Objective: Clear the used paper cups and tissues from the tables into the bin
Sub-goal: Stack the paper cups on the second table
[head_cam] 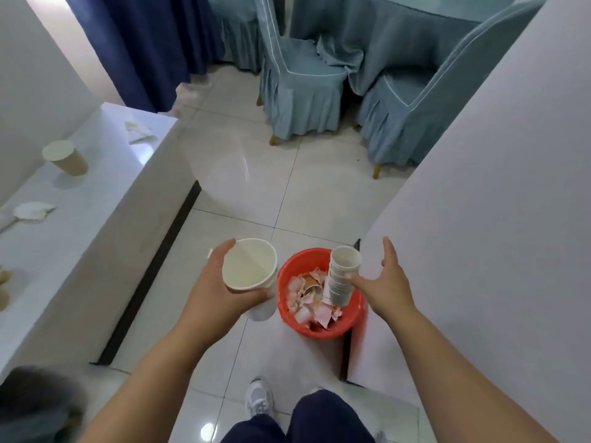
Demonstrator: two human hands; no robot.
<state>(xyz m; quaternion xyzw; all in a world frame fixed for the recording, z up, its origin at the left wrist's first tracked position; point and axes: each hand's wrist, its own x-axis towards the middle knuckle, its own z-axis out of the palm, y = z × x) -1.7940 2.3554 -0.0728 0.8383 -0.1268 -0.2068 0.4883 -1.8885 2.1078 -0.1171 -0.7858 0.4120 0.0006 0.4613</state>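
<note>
1. Hands: our left hand (224, 290) is wrapped round a large paper cup (249, 266), with the thumb up at the rim and the fingers curled under the wall. Our right hand (387, 282) is spread with straight fingers. Only the thumb tip meets the stack of small paper cups (342, 276), and nothing curls round it.
2. Position: the stack hangs directly over the red bin (351, 324). The large cup is just outside the bin's left rim. The bin stands on the floor at the near corner of the right table (479, 219).
3. The bin already holds crumpled tissues and a brown cup.
4. Left to clear on the left table (105, 199):
   - a brown-sided paper cup (65, 158) near the wall-side edge
   - loose tissues (139, 131) by the far corner
   - a crumpled tissue (33, 210) nearer us
5. Handling (our judgement):
   - The cups should be very light, with thin walls that dent under a squeeze. The rolled rim is the stiffest part, so we would hold them at mid-wall with a loose wrap.
   - Nested cups may slide apart.
   - Any dregs could spill if a cup is tipped.
   - The tissues are soft and weightless, so a pinch anywhere will do.
6. Writing: no brand, label or print is legible on the cups or the bin.
</note>
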